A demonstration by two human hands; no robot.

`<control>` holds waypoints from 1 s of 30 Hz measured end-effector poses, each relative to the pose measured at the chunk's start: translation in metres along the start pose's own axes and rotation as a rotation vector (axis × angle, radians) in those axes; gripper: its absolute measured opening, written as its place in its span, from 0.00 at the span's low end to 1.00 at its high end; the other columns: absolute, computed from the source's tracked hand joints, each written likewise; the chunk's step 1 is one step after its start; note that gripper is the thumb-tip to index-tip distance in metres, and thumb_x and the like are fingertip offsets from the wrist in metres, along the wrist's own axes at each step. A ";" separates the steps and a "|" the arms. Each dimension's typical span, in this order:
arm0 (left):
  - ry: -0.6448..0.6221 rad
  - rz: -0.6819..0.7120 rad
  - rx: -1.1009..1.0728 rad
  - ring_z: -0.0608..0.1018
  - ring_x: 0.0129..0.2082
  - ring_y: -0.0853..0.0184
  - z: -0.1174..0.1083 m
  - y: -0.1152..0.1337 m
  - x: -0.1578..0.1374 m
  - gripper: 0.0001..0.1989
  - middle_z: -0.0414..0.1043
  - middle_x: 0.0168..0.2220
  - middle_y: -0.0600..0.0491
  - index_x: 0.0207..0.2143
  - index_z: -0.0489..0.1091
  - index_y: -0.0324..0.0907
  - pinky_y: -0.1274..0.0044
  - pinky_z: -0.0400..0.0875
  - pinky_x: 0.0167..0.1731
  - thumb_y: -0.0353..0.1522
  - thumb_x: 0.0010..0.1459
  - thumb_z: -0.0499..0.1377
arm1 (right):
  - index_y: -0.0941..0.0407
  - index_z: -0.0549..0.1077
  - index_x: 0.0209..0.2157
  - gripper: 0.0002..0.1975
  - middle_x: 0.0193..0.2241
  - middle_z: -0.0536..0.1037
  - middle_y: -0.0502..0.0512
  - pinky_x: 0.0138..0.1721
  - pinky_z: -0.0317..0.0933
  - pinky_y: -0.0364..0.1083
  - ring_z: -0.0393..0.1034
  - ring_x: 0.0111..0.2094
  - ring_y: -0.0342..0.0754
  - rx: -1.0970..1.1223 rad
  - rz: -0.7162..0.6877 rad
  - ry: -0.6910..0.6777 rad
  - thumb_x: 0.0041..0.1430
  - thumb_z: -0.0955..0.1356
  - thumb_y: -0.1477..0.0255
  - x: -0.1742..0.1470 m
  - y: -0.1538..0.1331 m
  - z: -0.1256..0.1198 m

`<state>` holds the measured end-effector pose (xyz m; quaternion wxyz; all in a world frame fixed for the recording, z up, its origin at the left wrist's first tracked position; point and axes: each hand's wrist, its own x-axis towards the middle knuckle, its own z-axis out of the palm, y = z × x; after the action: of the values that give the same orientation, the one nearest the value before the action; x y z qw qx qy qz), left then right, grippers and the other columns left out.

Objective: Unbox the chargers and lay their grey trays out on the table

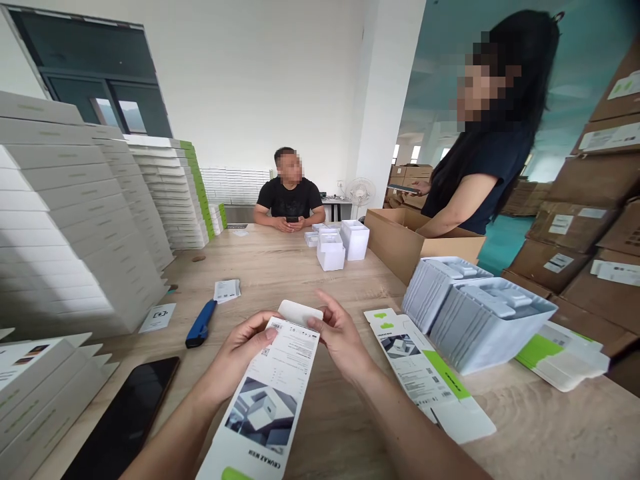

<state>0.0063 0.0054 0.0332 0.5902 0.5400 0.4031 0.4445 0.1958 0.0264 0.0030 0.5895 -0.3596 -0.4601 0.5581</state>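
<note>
My left fingers (263,341) pinch the printed carton (275,400) at lower centre of the frame, over the desk (345,427). My right fingers (335,308) spread by its end flap (299,309), thumb at the corner (any grip underneath, I can't tell). I judge I'm working that flap; next calls for a steady hold.

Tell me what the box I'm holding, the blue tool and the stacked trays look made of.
The box looks like smooth printed card, given its thin flap. The blue tool is probably smooth plastic, judging by its even color. The stacked trays look matte, maybe molded pulp or plastic; their rounded recesses fit either.
</note>
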 end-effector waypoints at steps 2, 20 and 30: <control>-0.022 -0.026 -0.002 0.69 0.23 0.71 -0.001 -0.001 0.001 0.18 0.70 0.26 0.59 0.44 0.68 0.44 0.80 0.63 0.23 0.43 0.55 0.63 | 0.54 0.77 0.46 0.24 0.33 0.78 0.51 0.38 0.64 0.46 0.70 0.36 0.48 -0.038 0.026 -0.029 0.46 0.76 0.62 0.000 -0.004 0.000; 0.047 0.144 1.147 0.75 0.48 0.50 0.012 0.002 -0.004 0.26 0.75 0.48 0.46 0.52 0.68 0.46 0.63 0.66 0.47 0.48 0.53 0.60 | 0.57 0.71 0.32 0.17 0.28 0.76 0.49 0.31 0.58 0.43 0.67 0.29 0.44 -0.129 0.140 -0.055 0.44 0.75 0.63 -0.003 0.007 0.004; 0.200 0.156 1.352 0.74 0.48 0.50 0.031 -0.026 -0.002 0.36 0.71 0.47 0.40 0.57 0.56 0.38 0.64 0.66 0.47 0.35 0.45 0.60 | 0.58 0.74 0.29 0.20 0.25 0.77 0.50 0.31 0.60 0.43 0.68 0.26 0.44 -0.094 0.099 -0.018 0.44 0.76 0.56 0.001 0.000 -0.001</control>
<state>0.0375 -0.0058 0.0100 0.0499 0.7735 0.6043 0.1842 0.1961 0.0275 0.0027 0.5394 -0.4044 -0.4726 0.5675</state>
